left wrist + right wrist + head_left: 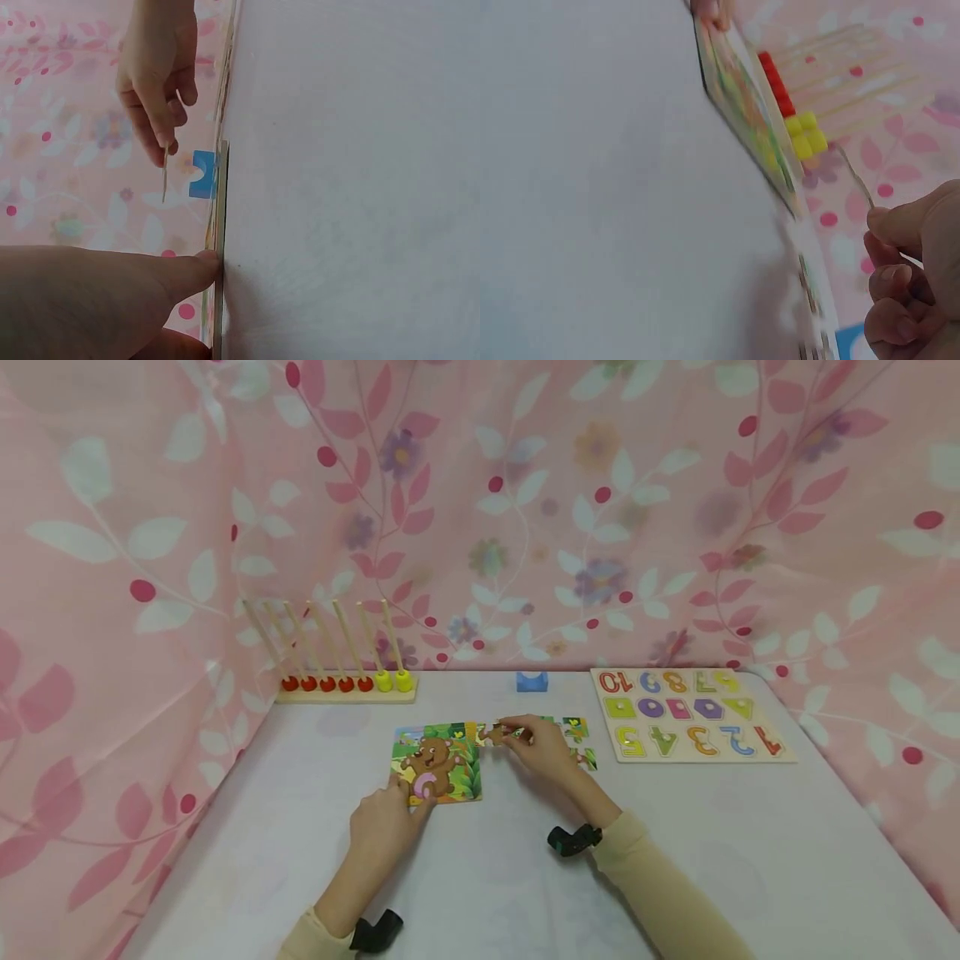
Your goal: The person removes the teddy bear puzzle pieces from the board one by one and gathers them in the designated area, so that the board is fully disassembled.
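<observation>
In the head view, a bear picture puzzle board (467, 781) lies flat on the table. My left hand (382, 827) holds its lower left corner, thumb at the near edge and a finger at the left side. The left wrist view shows the thumb (196, 271) against the board's edge. Just right of the board's upper right corner, my right hand (542, 747) pinches a puzzle piece (491, 734) between thumb and fingertips. From the right wrist, that thin piece (856, 178) appears edge-on, raised above the table. Loose puzzle pieces (576, 727) lie beyond the right hand, some hidden by it.
A wooden counting rack (345, 697) with red and yellow beads on upright pegs stands at the back left. A small blue block (532, 683) with a curved notch sits at the back. The number-and-shape board (693, 722) lies at the right. Floral cloth (480, 527) walls the table.
</observation>
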A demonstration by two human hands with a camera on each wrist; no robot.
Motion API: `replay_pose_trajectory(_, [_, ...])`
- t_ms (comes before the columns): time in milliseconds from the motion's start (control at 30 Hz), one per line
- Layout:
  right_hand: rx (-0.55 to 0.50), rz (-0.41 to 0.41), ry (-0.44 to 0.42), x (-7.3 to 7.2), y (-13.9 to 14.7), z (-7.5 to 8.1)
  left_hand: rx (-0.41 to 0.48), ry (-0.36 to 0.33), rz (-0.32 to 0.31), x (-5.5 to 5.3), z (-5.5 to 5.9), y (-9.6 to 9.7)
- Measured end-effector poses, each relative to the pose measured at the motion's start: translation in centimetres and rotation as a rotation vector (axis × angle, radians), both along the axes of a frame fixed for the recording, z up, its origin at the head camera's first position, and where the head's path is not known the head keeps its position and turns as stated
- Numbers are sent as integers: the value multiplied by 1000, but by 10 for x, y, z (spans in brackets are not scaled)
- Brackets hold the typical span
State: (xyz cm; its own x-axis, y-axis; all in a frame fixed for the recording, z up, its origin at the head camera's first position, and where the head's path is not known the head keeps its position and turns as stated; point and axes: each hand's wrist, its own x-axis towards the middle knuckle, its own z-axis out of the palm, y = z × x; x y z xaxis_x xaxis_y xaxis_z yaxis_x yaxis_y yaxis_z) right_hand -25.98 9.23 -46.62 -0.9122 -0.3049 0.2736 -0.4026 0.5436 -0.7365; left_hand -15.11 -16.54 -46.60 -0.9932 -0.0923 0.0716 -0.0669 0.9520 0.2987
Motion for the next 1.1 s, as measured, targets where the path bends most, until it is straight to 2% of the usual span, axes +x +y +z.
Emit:
replay_pose_trajectory(133, [52, 28, -16, 0, 22, -1, 3, 22, -7, 0, 0, -3])
replay_pose_trajectory(300, [113, 89, -30, 1, 33, -7, 1, 36, -10, 0, -1, -4])
replay_pose_trajectory(433, [156, 106, -53, 0, 35, -10, 4, 16, -7, 0, -2, -4])
replay_pose_trajectory(633, [230, 114, -33, -4, 36, -11, 0, -15, -7, -1, -1, -2])
replay_pose_trajectory(900, [235, 120, -31, -10, 38, -8, -1, -15, -13, -1, 0, -1])
replay_pose_trajectory(1100, [227, 75, -73, -10, 37, -3, -3, -3, -13, 0, 0, -1])
